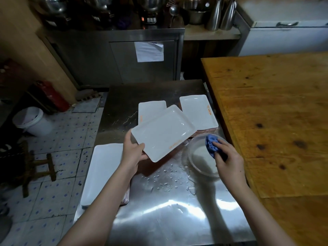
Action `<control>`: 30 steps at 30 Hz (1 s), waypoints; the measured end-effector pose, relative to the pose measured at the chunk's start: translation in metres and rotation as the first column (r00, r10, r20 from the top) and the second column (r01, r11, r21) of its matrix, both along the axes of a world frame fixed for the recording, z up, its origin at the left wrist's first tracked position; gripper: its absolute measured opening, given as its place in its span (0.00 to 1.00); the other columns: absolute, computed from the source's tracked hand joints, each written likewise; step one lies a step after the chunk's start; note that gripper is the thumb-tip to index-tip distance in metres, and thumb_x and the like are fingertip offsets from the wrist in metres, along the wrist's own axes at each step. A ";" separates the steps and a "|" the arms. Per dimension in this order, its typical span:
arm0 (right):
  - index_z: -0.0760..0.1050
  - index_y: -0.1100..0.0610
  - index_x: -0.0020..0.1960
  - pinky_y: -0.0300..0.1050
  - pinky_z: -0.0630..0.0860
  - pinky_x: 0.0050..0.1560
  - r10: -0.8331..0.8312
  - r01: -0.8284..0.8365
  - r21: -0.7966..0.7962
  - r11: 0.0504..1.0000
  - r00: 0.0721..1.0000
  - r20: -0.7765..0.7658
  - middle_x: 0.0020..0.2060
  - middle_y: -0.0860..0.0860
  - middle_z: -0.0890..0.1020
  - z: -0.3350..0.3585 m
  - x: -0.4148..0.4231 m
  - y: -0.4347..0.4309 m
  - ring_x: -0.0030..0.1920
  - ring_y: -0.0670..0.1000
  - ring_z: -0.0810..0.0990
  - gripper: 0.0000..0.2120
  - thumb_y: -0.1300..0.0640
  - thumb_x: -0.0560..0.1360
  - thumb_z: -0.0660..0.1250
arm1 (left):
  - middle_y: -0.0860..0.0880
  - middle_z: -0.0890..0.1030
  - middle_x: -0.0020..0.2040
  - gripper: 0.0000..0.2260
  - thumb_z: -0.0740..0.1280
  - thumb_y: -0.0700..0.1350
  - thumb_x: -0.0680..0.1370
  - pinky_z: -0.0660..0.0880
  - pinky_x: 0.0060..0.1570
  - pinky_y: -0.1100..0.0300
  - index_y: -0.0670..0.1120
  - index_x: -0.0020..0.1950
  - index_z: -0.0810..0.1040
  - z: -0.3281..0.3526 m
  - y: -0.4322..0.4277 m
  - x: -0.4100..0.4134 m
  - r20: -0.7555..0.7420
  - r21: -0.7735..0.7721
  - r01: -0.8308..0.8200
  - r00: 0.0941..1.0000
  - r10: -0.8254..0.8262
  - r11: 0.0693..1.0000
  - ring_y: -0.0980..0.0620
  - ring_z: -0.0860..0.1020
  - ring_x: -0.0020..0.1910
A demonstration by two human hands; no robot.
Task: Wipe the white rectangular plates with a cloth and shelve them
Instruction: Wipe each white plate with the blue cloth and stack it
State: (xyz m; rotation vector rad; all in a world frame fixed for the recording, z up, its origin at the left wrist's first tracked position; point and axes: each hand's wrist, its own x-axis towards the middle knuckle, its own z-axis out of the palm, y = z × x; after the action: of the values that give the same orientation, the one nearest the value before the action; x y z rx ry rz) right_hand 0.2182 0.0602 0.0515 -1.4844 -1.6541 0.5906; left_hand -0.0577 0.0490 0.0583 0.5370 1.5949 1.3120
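My left hand (132,151) grips the near left corner of a white rectangular plate (163,133) with orange lettering, held tilted above the steel table (159,210). My right hand (228,158) holds a bunched blue cloth (212,143) over a clear bowl (200,157) of water. A stack of white rectangular plates (198,112) stands at the back right of the table. Another white plate (150,109) lies behind the held one. A further stack of white plates (103,173) sits at the table's left edge, partly under my left forearm.
Water drops and a puddle (166,176) wet the steel table in front of the bowl. A wooden table (275,112) adjoins on the right. A steel cabinet (124,59) stands behind. On the tiled floor at left are a white bucket (31,120) and a wooden stool (40,167).
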 end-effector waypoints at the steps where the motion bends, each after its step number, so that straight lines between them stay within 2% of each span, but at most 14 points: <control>1: 0.78 0.61 0.57 0.43 0.71 0.60 -0.008 0.008 0.013 1.000 1.000 -0.006 0.59 0.53 0.78 0.002 0.003 -0.001 0.58 0.48 0.75 0.17 0.73 0.71 0.65 | 0.45 0.77 0.64 0.28 0.60 0.28 0.77 0.81 0.32 0.55 0.54 0.69 0.64 0.003 -0.002 0.003 -0.020 0.001 0.032 0.999 -0.032 0.999 0.44 0.80 0.57; 3: 0.79 0.62 0.57 0.45 0.71 0.60 -0.017 0.018 0.034 0.999 1.000 -0.011 0.59 0.52 0.78 0.004 0.007 -0.004 0.58 0.48 0.75 0.17 0.73 0.71 0.65 | 0.45 0.77 0.64 0.28 0.60 0.29 0.77 0.80 0.31 0.56 0.57 0.68 0.64 0.010 -0.006 0.008 -0.080 -0.004 0.094 0.992 -0.094 0.996 0.45 0.80 0.58; 6: 0.79 0.62 0.57 0.44 0.71 0.61 -0.020 0.020 0.041 0.999 1.000 -0.006 0.59 0.51 0.78 0.007 0.009 -0.009 0.58 0.47 0.75 0.17 0.73 0.71 0.65 | 0.44 0.78 0.63 0.29 0.61 0.30 0.78 0.78 0.28 0.60 0.57 0.72 0.61 0.018 -0.010 0.013 -0.163 0.004 0.172 0.972 -0.169 0.985 0.46 0.79 0.57; 9: 0.79 0.62 0.57 0.43 0.70 0.61 -0.022 0.022 0.029 0.999 1.000 0.005 0.59 0.53 0.78 0.009 0.006 -0.015 0.59 0.49 0.75 0.17 0.73 0.71 0.65 | 0.43 0.80 0.59 0.29 0.61 0.31 0.79 0.76 0.27 0.63 0.56 0.74 0.60 0.025 -0.013 0.019 -0.270 0.023 0.231 0.938 -0.216 0.973 0.49 0.81 0.53; 11: 0.78 0.62 0.58 0.43 0.69 0.63 -0.009 0.008 0.010 1.000 1.000 0.007 0.60 0.54 0.77 0.010 0.004 -0.019 0.61 0.51 0.75 0.17 0.73 0.71 0.65 | 0.41 0.82 0.54 0.30 0.61 0.32 0.79 0.78 0.30 0.56 0.56 0.75 0.60 0.030 -0.015 0.022 -0.354 0.036 0.264 0.905 -0.235 0.964 0.46 0.82 0.48; 13: 0.78 0.62 0.59 0.43 0.69 0.64 0.015 -0.015 -0.004 1.000 1.000 0.014 0.61 0.54 0.77 0.013 0.000 -0.022 0.62 0.51 0.74 0.17 0.72 0.72 0.65 | 0.34 0.81 0.50 0.29 0.61 0.33 0.79 0.79 0.39 0.45 0.56 0.75 0.60 0.036 -0.017 0.025 -0.421 0.044 0.295 0.872 -0.250 0.954 0.36 0.80 0.48; 14: 0.78 0.62 0.59 0.43 0.69 0.64 0.023 -0.023 -0.007 1.000 1.000 0.018 0.61 0.54 0.77 0.014 -0.002 -0.024 0.62 0.51 0.74 0.17 0.72 0.72 0.65 | 0.32 0.80 0.50 0.29 0.61 0.34 0.79 0.78 0.40 0.45 0.56 0.75 0.61 0.039 -0.018 0.026 -0.444 0.046 0.306 0.859 -0.255 0.951 0.34 0.79 0.49; 15: 0.78 0.62 0.59 0.43 0.69 0.64 0.029 -0.029 -0.008 1.000 0.999 0.023 0.61 0.54 0.77 0.016 -0.005 -0.025 0.62 0.51 0.74 0.16 0.72 0.72 0.65 | 0.32 0.80 0.49 0.27 0.61 0.35 0.80 0.77 0.39 0.49 0.54 0.76 0.62 0.042 -0.020 0.028 -0.464 0.047 0.314 0.848 -0.258 0.948 0.35 0.80 0.48; 18: 0.78 0.62 0.58 0.43 0.68 0.64 0.066 -0.066 -0.001 0.998 0.997 0.032 0.60 0.55 0.77 0.021 -0.018 -0.027 0.61 0.53 0.75 0.16 0.72 0.72 0.66 | 0.44 0.82 0.51 0.22 0.62 0.38 0.80 0.76 0.35 0.68 0.51 0.73 0.67 0.050 -0.024 0.033 -0.516 0.041 0.329 0.815 -0.261 0.944 0.52 0.81 0.47; 20: 0.78 0.62 0.58 0.42 0.68 0.63 0.097 -0.097 0.018 0.995 0.995 0.030 0.60 0.55 0.78 0.026 -0.029 -0.027 0.60 0.53 0.76 0.17 0.72 0.71 0.66 | 0.47 0.82 0.53 0.20 0.63 0.39 0.80 0.73 0.33 0.73 0.51 0.72 0.70 0.055 -0.029 0.038 -0.541 0.048 0.349 0.797 -0.270 0.936 0.55 0.80 0.48; 22: 0.78 0.61 0.58 0.43 0.70 0.62 0.136 -0.136 0.044 0.990 0.991 0.011 0.60 0.55 0.78 0.031 -0.041 -0.026 0.60 0.53 0.76 0.18 0.72 0.71 0.67 | 0.50 0.81 0.56 0.19 0.63 0.40 0.80 0.74 0.35 0.74 0.50 0.71 0.72 0.060 -0.036 0.043 -0.549 0.064 0.371 0.788 -0.278 0.927 0.59 0.80 0.49; 26: 0.78 0.60 0.59 0.48 0.73 0.61 0.205 -0.201 0.128 0.971 0.979 -0.021 0.60 0.55 0.78 0.042 -0.062 -0.024 0.59 0.53 0.76 0.20 0.73 0.69 0.67 | 0.59 0.80 0.54 0.17 0.63 0.38 0.81 0.79 0.48 0.67 0.48 0.70 0.74 0.066 -0.046 0.051 -0.517 0.098 0.382 0.809 -0.281 0.919 0.66 0.79 0.50; 28: 0.78 0.60 0.59 0.46 0.71 0.62 0.242 -0.238 0.167 0.957 0.970 -0.004 0.61 0.55 0.78 0.047 -0.071 -0.023 0.60 0.53 0.75 0.21 0.73 0.69 0.68 | 0.55 0.81 0.57 0.17 0.62 0.36 0.81 0.79 0.56 0.56 0.46 0.68 0.75 0.069 -0.049 0.053 -0.491 0.105 0.392 0.820 -0.295 0.914 0.60 0.80 0.54; 30: 0.77 0.61 0.60 0.46 0.70 0.62 0.275 -0.278 0.185 0.942 0.960 0.045 0.61 0.56 0.77 0.050 -0.079 -0.023 0.60 0.54 0.75 0.21 0.73 0.68 0.69 | 0.50 0.81 0.59 0.17 0.60 0.35 0.81 0.77 0.59 0.51 0.45 0.68 0.75 0.071 -0.053 0.055 -0.465 0.107 0.401 0.829 -0.310 0.910 0.54 0.81 0.57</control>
State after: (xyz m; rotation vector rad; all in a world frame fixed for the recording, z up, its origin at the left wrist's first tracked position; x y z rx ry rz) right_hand 0.1394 0.0372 0.1015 -1.1322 -1.8945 0.5524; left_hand -0.0028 -0.0035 0.1297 1.2744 1.6153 1.1132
